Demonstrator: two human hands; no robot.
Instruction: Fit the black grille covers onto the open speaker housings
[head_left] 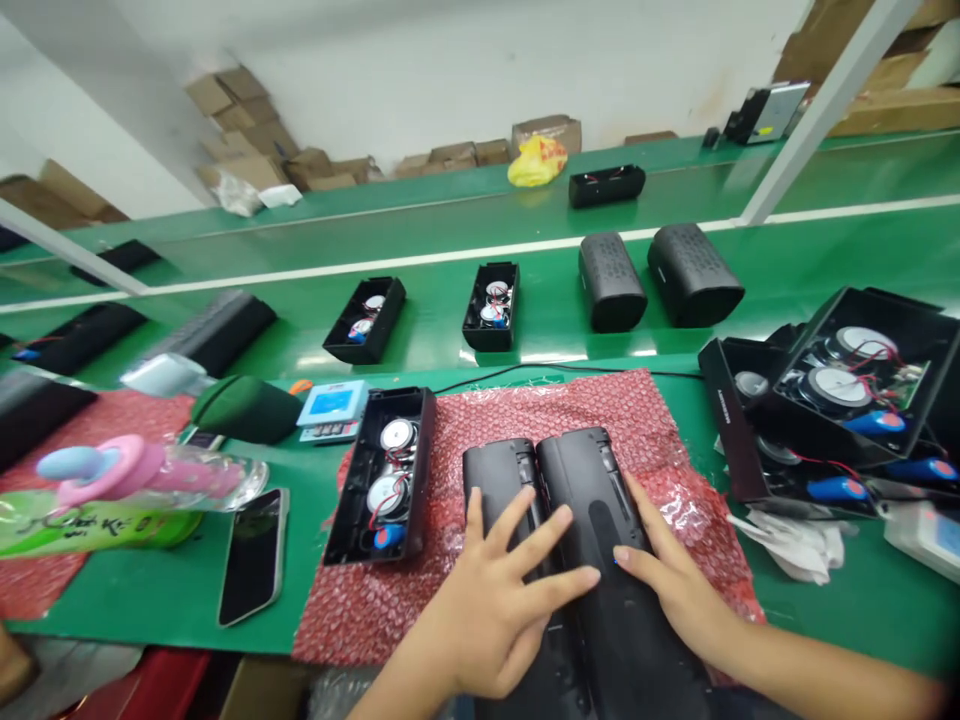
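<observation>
Two long black speaker housings lie side by side in front of me, the left one [491,480] and the right one [592,520]. Over the left housing my left hand [499,600] is spread open, its fingers reaching across towards the right one. My right hand [682,595] holds the right housing, fingers along its outer side and thumb on top. A tiny blue spot shows at that thumb's tip; I cannot make out what it is. Beneath lies red bubble wrap [637,420]. To the left sits an open speaker box [350,490] with round drivers, wires and a blue battery.
Stacked open speaker boxes [926,350] stand at right, near crumpled tissue [799,545]. At left are a phone [253,560], a bottle [165,525], a light-blue device [334,405] and a green pouch [247,408]. Behind, the green conveyor [435,300] carries several speakers.
</observation>
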